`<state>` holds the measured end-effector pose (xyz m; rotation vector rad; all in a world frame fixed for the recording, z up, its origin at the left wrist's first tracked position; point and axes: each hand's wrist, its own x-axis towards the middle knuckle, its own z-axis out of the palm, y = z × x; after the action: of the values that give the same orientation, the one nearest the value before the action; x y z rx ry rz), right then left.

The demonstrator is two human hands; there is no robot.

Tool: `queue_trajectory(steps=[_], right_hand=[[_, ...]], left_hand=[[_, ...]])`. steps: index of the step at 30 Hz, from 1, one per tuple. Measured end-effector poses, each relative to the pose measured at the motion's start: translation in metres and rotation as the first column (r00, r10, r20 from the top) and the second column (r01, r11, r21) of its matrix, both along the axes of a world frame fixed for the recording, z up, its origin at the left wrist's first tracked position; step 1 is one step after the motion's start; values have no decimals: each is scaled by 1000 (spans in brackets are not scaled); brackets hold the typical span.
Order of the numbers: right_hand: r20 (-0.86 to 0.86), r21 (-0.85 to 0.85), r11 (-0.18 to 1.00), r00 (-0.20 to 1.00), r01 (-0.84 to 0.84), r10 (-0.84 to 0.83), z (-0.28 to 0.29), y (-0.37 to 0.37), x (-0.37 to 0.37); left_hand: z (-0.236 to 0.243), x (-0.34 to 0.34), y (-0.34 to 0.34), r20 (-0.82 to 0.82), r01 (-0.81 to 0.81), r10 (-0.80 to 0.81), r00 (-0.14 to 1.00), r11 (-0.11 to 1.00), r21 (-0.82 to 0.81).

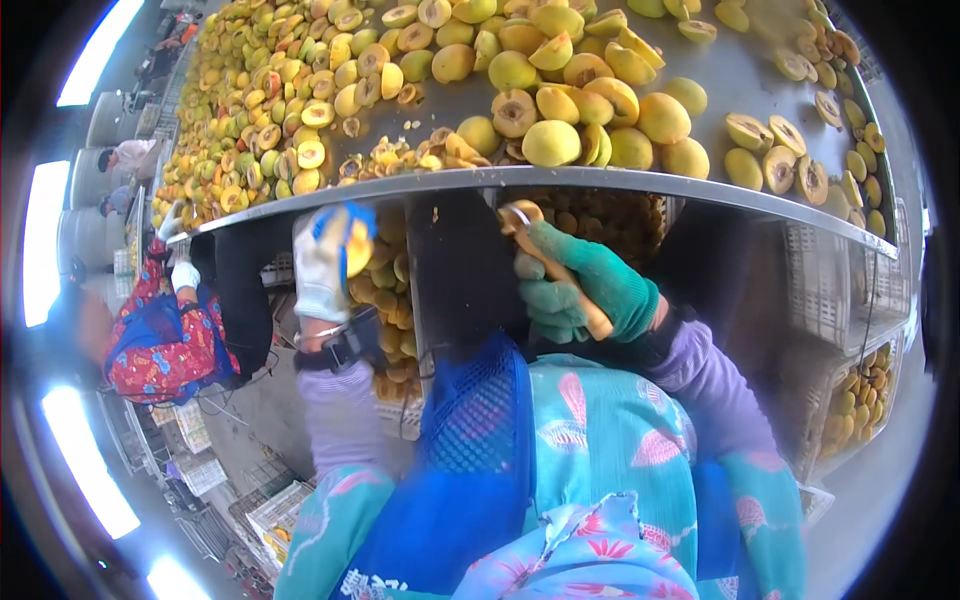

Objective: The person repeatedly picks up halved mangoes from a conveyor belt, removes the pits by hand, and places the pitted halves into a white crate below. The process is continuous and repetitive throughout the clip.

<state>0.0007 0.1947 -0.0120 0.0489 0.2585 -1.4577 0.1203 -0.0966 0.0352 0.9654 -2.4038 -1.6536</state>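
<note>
My left hand, in a white glove with blue at the fingers, is closed on a yellow peach half just below the table's front edge. Motion blurs the hand and the fruit somewhat. To its right, my right hand, in a green glove, grips a pitting tool with a wooden handle and a small curved metal end pointing up and left. Tool and peach half are apart. Beyond both hands, whole and halved yellow peaches lie on the metal table, several halves showing brown pits or hollows.
The raised metal rim crosses in front of me. Scraps lie against it. Peach pieces fill a crate below my left hand. White crates stand at right. A co-worker in a red patterned top works at far left.
</note>
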Motion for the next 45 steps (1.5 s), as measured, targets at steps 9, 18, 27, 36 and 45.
queue_trajectory(steps=[9, 18, 27, 36, 45], right_hand=[[-566, 366, 824, 806, 433, -172, 7, -10, 10], [-924, 151, 647, 339, 747, -176, -8, -40, -21], [-983, -112, 574, -8, 811, -181, -10, -41, -11], [-992, -106, 668, -127, 737, -18, -6, -56, -9], [-998, -35, 707, -57, 706, 7, 8, -47, -6]], left_hand=[[-36, -185, 47, 638, 706, -306, 707, 252, -661], [-57, -158, 6, -22, 478, -491, 871, 857, -192], [-35, -154, 37, 79, 300, -368, 927, 595, -745], [-30, -128, 97, -492, 256, 63, 869, 792, 554], [-23, -118, 102, -434, 209, -560, 706, 750, -628]])
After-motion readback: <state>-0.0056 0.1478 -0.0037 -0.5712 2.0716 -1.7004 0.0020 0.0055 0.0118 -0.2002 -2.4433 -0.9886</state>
